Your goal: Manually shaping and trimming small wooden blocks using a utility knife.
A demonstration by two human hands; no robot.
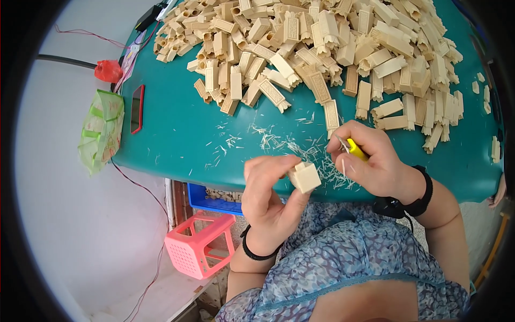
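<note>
Head cam view, looking down at a teal desk [177, 134] w/ a big heap of cream-coloured moulded plastic blocks [322, 48] spread over the far half.

Left hand [268, 198] holds one small cream plastic block [306, 177] just above the near desk edge, pinched btwn thumb and fingers [273, 163], so those fingers are closed round it. Right hand [370, 161] sits just beside it, fingers wrapped tight on a small yellow-handled trimming blade [354, 148]; the metal tip pokes out toward the block but doesn't seem to touch it. Black bands on both wrists.

Progress, imo: lots of thin pale plastic shavings [300, 147] are scattered on the desk right in front of the hands, so a fair bit of trimming looks done already. Can't tell which blocks in the heap are trimmed vs not, tbh, but the heap is huge, so prob plenty left.

Orientation of the held block: it's stubby, nearly cube-like from here, so the long axis is hard to call. It's tilted, one flat face turned up toward the cam, another facing right toward the blade.

Off to the left: a red-edged phone [137, 109] on the desk, a green plastic bag [102, 129] hanging over the edge. Below the desk, a pink plastic basket [201, 247] and a blue crate [209, 201].
</note>
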